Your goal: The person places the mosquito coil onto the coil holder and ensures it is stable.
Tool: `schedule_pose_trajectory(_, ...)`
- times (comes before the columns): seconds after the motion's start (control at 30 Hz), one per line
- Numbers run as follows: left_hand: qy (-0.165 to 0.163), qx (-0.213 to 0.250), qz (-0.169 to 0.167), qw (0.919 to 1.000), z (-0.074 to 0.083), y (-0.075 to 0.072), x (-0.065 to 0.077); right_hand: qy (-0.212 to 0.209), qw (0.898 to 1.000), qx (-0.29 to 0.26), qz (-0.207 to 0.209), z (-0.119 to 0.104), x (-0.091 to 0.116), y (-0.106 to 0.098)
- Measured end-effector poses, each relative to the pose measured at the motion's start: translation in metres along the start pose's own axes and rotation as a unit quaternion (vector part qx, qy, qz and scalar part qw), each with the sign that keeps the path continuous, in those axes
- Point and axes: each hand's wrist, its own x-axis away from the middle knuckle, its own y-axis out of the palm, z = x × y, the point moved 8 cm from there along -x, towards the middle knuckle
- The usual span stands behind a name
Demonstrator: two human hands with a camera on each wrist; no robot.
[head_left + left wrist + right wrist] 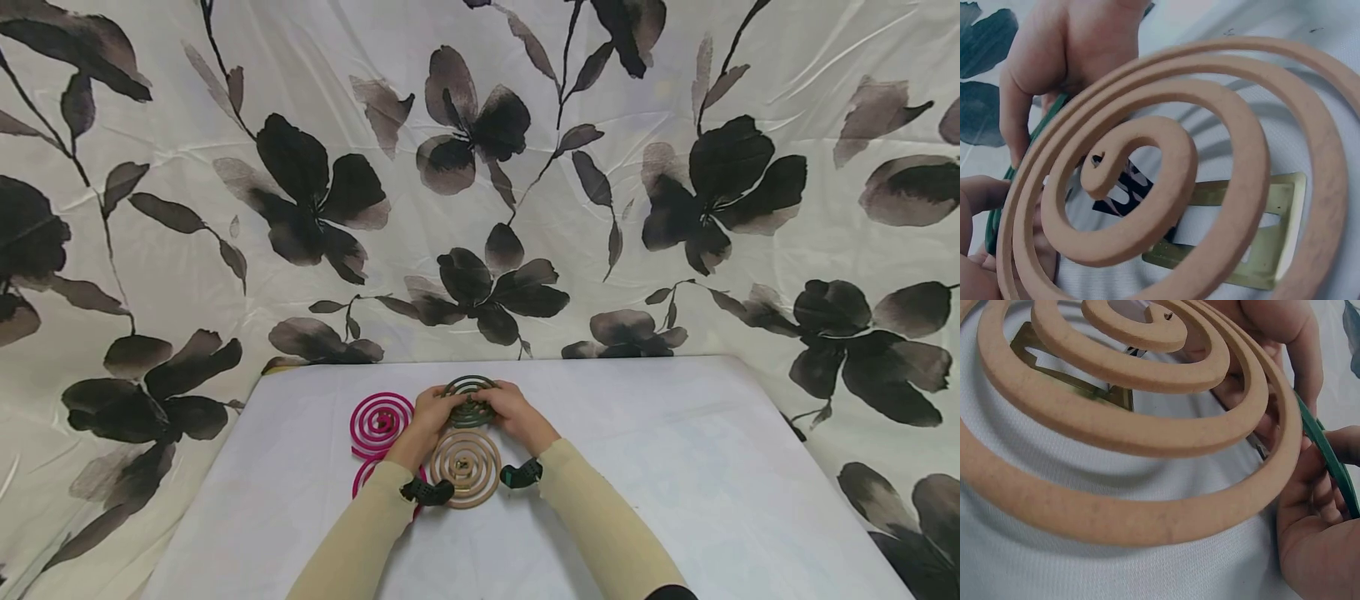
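Both hands are at the far side of the table on a dark green mosquito coil (470,380). My left hand (427,419) grips its left edge, and my right hand (522,410) holds the right edge, thumbs over the top. Just nearer lies a tan mosquito coil (466,503), raised at its centre on a flat brass-coloured metal stand (1282,231). The green coil shows edge-on as a thin strip (1329,450) between fingers in the right wrist view. Fingers partly hide its middle.
Left of the hands lies a pink coil (382,422) with a metal piece at its centre. A second pink coil (362,477), nearer, is mostly hidden by the left forearm. A white cloth covers the table (675,467); a floral curtain (480,208) hangs behind.
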Motion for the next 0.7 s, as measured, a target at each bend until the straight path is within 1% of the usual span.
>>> schedule_pose_trajectory(0.07,-0.004,0.01,-0.001,0.9999,-0.0022,0.0003,-0.0011,-0.001,1.0,-0.001,-0.001,0.0,0.0002,0.0005)
schedule_pose_trajectory(0.17,-0.001,0.017,-0.002,0.9999,-0.0029,0.0007,-0.0017,-0.004,1.0,0.005,0.002,-0.0003,0.0007,0.0)
schedule_pose_trajectory(0.43,-0.001,0.018,0.002,0.9998,-0.0019,0.0008,-0.0001,-0.011,1.0,0.004,0.009,0.0007,0.0019,-0.0016)
schedule_pose_trajectory(0.6,-0.009,0.021,-0.002,0.9997,-0.0033,0.0013,-0.0006,-0.018,1.0,0.0,0.001,0.0007,0.0016,-0.0011)
schedule_pose_trajectory(0.7,-0.008,0.024,-0.008,0.9996,-0.0038,0.0021,-0.0013,-0.02,1.0,-0.001,-0.005,-0.0003,0.0024,-0.0007)
